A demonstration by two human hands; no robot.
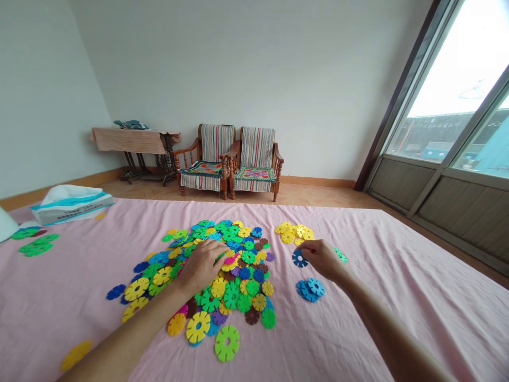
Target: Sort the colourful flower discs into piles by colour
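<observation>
My right hand (321, 258) pinches a dark blue notched plastic disc (300, 258) by its edge, just above the cloth. Below it lies a small heap of lighter blue discs (310, 289); beyond it is a heap of yellow discs (293, 232). Part of a green disc (341, 255) shows behind my right wrist. My left hand (204, 263) rests over the big mixed pile of notched discs (233, 293), its thumb and fingers apart. A green piece shows in that gap, and a pink disc (230, 260) lies at the fingertips.
A pink cloth (345, 339) covers the work surface. At the left are a tissue pack (73, 204) and some green discs (38, 245). A yellow disc (77, 355) lies near my left forearm. Two wooden chairs (257, 159) and a cloth-covered sewing table (129, 140) stand beyond.
</observation>
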